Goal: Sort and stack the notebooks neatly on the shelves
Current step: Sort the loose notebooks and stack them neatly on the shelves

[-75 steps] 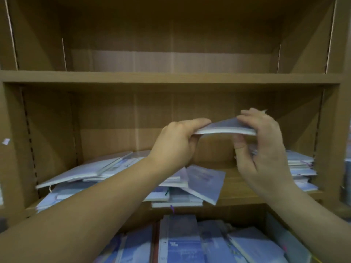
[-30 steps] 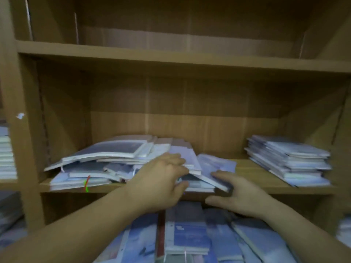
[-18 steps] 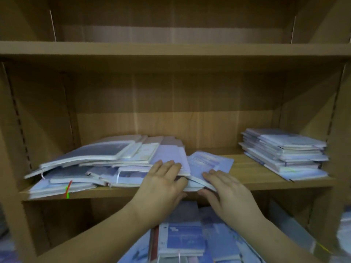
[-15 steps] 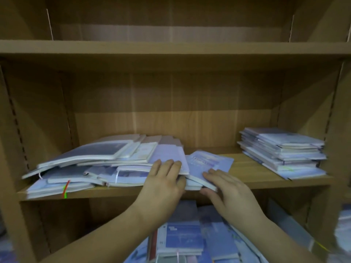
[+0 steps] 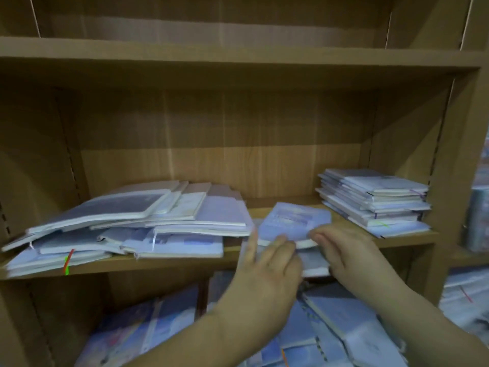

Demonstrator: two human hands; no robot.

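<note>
The left hand (image 5: 267, 263) has slid right, off the messy pile (image 5: 148, 221), and a gap now shows between that pile and the small bundle (image 5: 293, 221) of notebooks. Both hands now bracket the bundle at the shelf's (image 5: 185, 260) front edge, mid-shelf. The left grip is loose, its fingers straight against the bundle's left side. The right hand (image 5: 352, 255) lies on the bundle's right edge; motion blur hides whether its grip closes.

A neat stack (image 5: 373, 202) sits well apart at the right end. More notebooks (image 5: 344, 327) lie jumbled on the shelf below, partly behind the forearms. A red-green ribbon (image 5: 67, 260) hangs from the pile.

The covers are thin and pale blue with white page edges, and the shelves are wood-grain brown board.
</note>
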